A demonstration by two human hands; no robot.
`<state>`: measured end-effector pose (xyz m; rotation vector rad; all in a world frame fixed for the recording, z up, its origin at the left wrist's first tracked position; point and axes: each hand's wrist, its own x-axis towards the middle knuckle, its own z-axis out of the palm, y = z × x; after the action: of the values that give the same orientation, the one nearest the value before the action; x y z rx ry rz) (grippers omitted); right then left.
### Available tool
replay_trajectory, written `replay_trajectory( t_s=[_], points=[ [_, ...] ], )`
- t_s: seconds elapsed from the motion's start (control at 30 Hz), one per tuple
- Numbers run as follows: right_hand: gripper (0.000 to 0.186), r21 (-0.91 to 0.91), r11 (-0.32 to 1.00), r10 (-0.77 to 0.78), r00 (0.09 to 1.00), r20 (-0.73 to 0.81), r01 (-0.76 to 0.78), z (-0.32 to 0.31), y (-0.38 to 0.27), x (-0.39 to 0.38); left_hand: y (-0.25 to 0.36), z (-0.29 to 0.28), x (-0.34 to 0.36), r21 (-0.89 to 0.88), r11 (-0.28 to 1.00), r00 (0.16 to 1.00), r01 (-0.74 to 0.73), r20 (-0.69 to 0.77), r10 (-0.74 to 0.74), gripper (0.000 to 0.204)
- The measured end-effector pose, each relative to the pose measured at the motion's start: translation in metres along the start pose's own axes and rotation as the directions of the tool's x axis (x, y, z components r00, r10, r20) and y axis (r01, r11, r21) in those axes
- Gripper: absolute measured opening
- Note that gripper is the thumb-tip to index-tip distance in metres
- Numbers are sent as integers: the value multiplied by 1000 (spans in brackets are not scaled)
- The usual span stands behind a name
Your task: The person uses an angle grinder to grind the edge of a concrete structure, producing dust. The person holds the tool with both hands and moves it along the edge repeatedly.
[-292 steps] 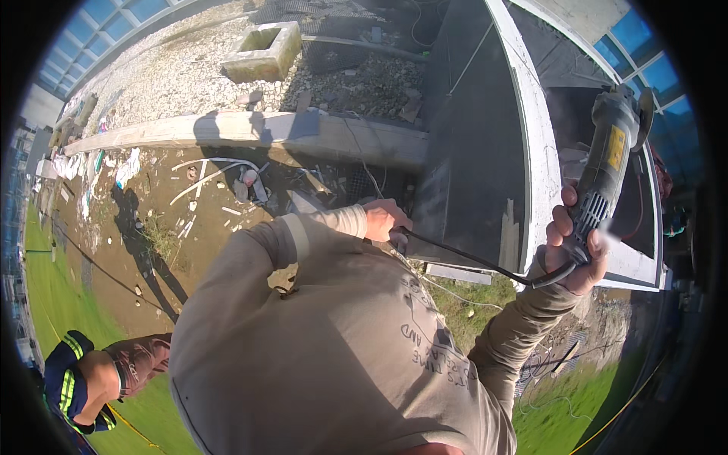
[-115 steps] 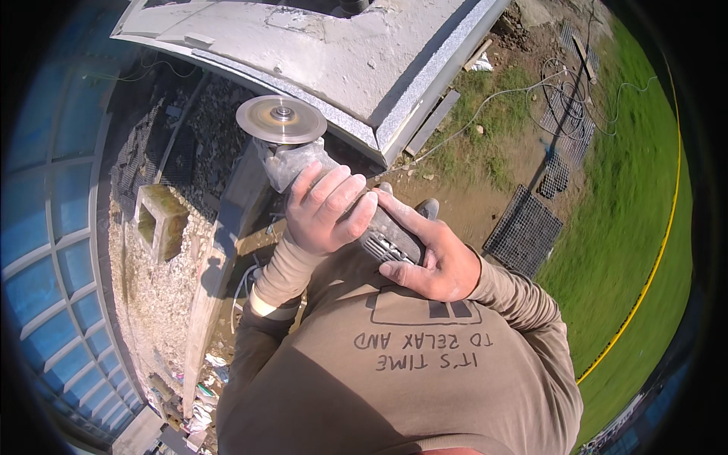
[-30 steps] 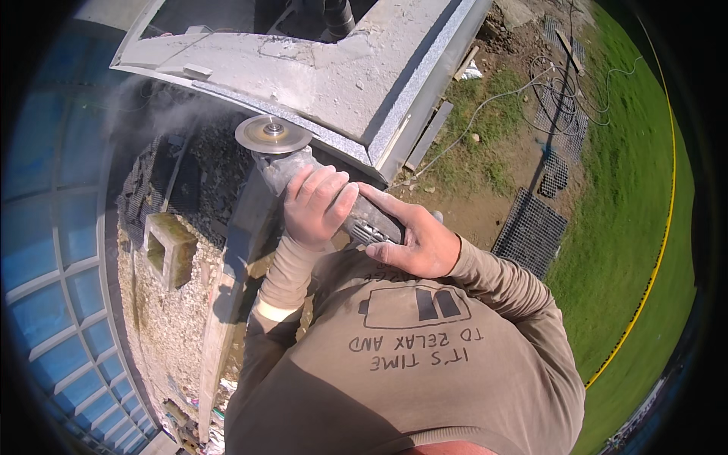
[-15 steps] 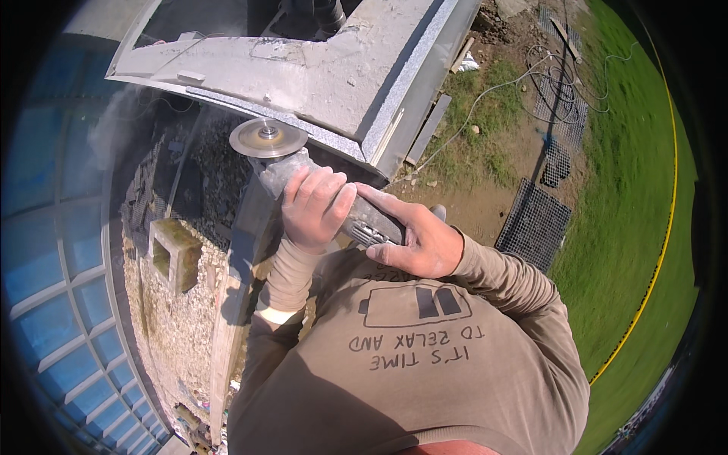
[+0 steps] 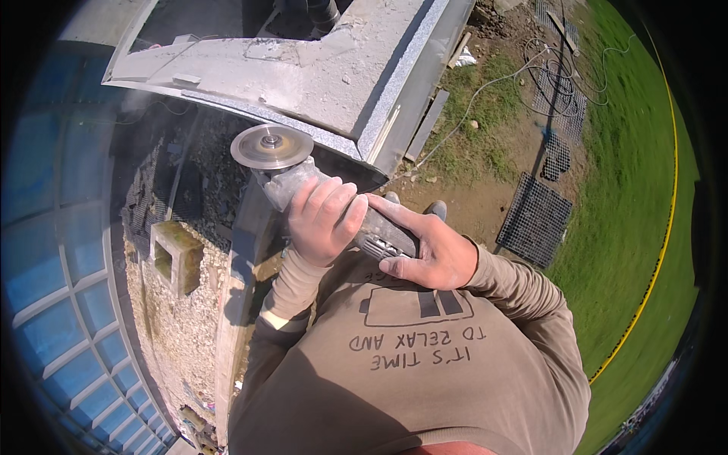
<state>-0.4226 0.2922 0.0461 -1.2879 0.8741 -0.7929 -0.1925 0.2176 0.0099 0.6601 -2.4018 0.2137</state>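
My left hand point(image 5: 324, 227) is closed round the front body of a dusty grey angle grinder point(image 5: 292, 182), and my right hand point(image 5: 436, 254) grips its rear body, thumb over the vents. Both hands have pale dust on them. The grinder's round metal disc point(image 5: 270, 145) faces up, just in front of a grey speckled stone strip point(image 5: 318, 130) along the edge of a white concrete structure point(image 5: 349, 76); I cannot tell whether they touch. Faint pale dust point(image 5: 136, 106) hangs left of the disc.
A hollow concrete block point(image 5: 183, 250) sits on pale gravel point(image 5: 159, 326) at left, beside a wooden beam point(image 5: 227, 341) and blue glazing point(image 5: 61, 318). At right are black plastic grids point(image 5: 531, 220), looped cables point(image 5: 546, 72), grass point(image 5: 622, 227) and yellow tape point(image 5: 648, 292). My boots point(image 5: 436, 209) show below.
Earlier my right hand alone raised the grinder while my left held the cord; now both hold it. In the last half second it has dropped slightly away from the edge, and the dust has thinned.
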Motion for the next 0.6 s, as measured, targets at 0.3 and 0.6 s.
replay_trajectory(
  t_s=[0.3,0.6],
  points=[
    [86,49,997,-62,998,-3,62,0,14,28,-26,15,-9,7,1000,999,-6,-46,6,33],
    [88,46,999,-7,1000,9,6,0,16,46,-46,20,-10,-19,1000,1000,5,-23,-6,33]
  ],
)
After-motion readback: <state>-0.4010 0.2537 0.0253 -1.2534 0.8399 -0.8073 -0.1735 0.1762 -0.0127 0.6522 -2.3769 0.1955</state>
